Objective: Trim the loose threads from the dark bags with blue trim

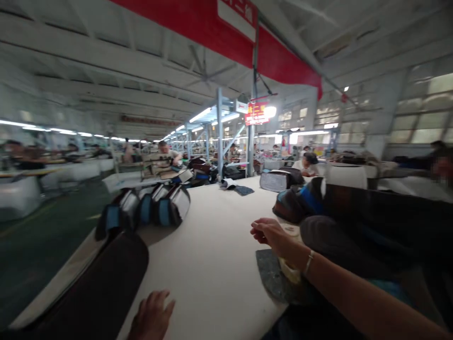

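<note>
My left hand [152,315] is at the lower edge of the view, over the white tabletop [201,264]. Its fingers are spread a little and hold nothing. Close to its left lies a long dark brown fabric piece [95,283] with a pale underside. My right hand [272,234], with a thin bracelet at the wrist, is raised over the table's right side. Its fingers are curled together, and whatever may be between them is too small to make out. Below it are a dark grey fabric piece [271,274] and a cream-coloured roll [292,271], partly covered by the forearm.
Curved bundles of dark, blue and grey pieces [164,208] stand at the table's left edge. More dark and blue bundles [300,198] and a big dark heap [368,226] line the right. A grey bundle [274,181] sits at the far end. People work at tables beyond.
</note>
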Demonstrator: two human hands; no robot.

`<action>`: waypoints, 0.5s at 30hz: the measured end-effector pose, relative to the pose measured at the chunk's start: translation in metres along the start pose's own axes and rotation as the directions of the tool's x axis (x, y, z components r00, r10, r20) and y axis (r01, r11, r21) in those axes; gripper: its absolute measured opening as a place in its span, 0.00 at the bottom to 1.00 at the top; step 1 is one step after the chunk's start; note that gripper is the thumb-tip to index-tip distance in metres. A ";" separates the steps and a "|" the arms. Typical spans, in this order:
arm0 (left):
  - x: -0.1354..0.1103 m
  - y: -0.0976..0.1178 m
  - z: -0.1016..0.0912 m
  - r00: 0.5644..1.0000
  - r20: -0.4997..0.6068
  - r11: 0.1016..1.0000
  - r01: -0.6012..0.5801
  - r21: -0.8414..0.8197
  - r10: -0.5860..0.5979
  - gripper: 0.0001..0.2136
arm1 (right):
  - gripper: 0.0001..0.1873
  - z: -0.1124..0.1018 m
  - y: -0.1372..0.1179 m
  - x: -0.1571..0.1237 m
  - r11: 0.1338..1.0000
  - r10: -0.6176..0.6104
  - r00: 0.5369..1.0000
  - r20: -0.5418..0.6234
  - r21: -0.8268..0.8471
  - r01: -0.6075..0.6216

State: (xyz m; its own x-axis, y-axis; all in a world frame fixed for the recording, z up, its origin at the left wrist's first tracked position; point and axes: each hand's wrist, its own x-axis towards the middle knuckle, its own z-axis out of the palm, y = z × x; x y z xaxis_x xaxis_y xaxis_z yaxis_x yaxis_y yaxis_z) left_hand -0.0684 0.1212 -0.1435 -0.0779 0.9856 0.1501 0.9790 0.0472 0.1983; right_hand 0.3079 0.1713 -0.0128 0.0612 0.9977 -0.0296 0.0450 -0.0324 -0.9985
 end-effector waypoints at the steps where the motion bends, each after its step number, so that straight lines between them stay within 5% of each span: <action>1: 0.003 -0.010 0.010 0.999 -0.031 1.000 0.023 0.021 -0.022 0.12 | 0.11 0.016 0.003 0.005 0.999 0.005 0.998 0.065 -0.036 -0.002; 7: 0.027 -0.037 0.058 0.976 -0.210 0.992 0.083 0.093 -0.062 0.19 | 0.09 0.125 0.024 0.047 0.961 0.056 0.947 0.318 -0.273 0.035; 15: 0.036 -0.067 0.106 0.931 -0.365 0.994 0.041 0.097 -0.003 0.15 | 0.12 0.274 0.060 0.155 0.823 0.051 0.937 0.346 -0.546 0.157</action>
State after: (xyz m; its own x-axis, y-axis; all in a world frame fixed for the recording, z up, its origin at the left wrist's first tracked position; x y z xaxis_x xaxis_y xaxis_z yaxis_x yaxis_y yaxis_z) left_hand -0.1164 0.1705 -0.2542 -0.1443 0.8581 0.4928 0.9886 0.1032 0.1098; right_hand 0.0465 0.3403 -0.0905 -0.2858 0.9536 -0.0952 0.5911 0.0972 -0.8007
